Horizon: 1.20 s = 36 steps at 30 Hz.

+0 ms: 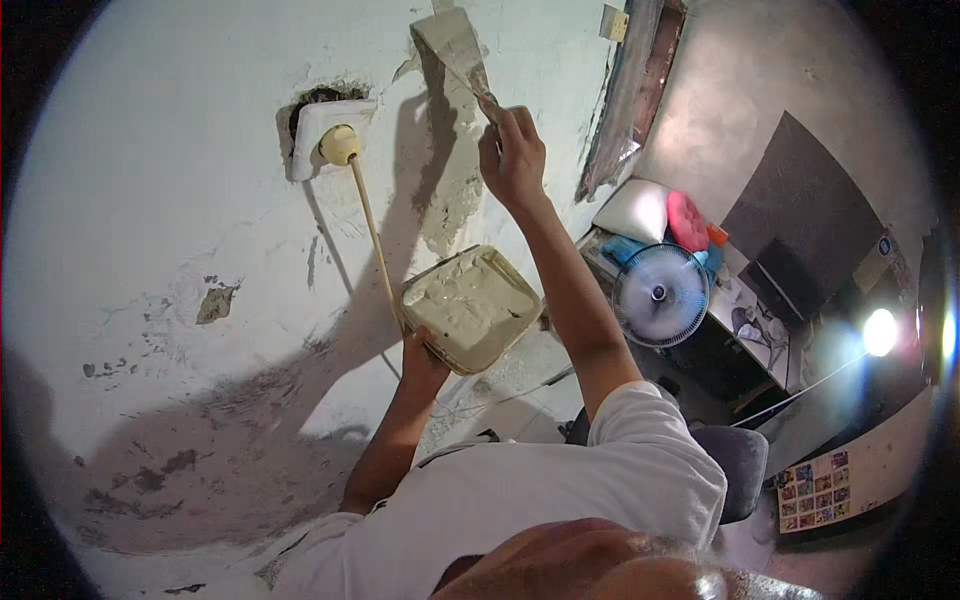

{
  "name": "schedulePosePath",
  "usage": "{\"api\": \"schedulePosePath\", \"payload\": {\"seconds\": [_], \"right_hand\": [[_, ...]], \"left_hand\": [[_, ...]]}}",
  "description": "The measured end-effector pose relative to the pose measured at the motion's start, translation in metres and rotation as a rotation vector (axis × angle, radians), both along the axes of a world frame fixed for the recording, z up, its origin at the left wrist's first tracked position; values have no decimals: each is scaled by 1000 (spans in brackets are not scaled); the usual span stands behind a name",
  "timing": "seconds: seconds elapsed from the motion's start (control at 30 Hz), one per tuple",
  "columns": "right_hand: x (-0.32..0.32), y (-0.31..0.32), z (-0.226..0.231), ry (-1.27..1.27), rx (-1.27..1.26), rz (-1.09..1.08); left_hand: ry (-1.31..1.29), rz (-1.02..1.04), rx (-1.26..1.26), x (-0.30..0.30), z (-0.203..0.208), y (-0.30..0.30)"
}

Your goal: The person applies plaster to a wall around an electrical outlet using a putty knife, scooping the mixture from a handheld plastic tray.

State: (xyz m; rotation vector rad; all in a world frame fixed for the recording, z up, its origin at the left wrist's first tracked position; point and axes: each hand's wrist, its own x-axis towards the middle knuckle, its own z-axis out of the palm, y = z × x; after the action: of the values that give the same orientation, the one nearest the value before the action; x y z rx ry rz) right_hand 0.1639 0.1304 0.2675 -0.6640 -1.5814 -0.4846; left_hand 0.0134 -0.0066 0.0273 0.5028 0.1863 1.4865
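My right hand (515, 158) grips the handle of a putty knife (450, 45). Its wide, filler-smeared blade lies at the wall, at the top of a rough grey-beige strip of filler (455, 185). Lower down, my left hand (425, 358) is closed on the near-left edge of a shallow rectangular tray (518, 324). Wet, lumpy beige filler (470, 300) covers the tray's inside. My left fingers are partly hidden under the tray, which is held in front of the wall below the strip.
Left of the strip, a round cream plug (340, 145) sits in a white wall socket (308, 140) beside a broken hole; its cord (372, 225) hangs down to my left hand. At right stand a fan (660, 293), a glowing lamp (880, 332) and a dark chair (735, 470).
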Motion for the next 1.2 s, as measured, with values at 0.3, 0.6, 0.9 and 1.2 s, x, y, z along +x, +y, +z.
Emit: {"api": "schedulePosePath", "payload": {"seconds": [0.3,0.6,0.9,1.2], "right_hand": [[-4,-3,22,26,145,19],[7,-5,-20,8,2,29],[0,-1,18,1,99,15],[9,-15,-34,65,-48,69]], "left_hand": [[34,-10,-63,0,-7,7],[-84,-95,-103,-5,-10,8],[-21,-74,-93,-5,-1,7],[-1,-67,-250,-8,-4,4]]}}
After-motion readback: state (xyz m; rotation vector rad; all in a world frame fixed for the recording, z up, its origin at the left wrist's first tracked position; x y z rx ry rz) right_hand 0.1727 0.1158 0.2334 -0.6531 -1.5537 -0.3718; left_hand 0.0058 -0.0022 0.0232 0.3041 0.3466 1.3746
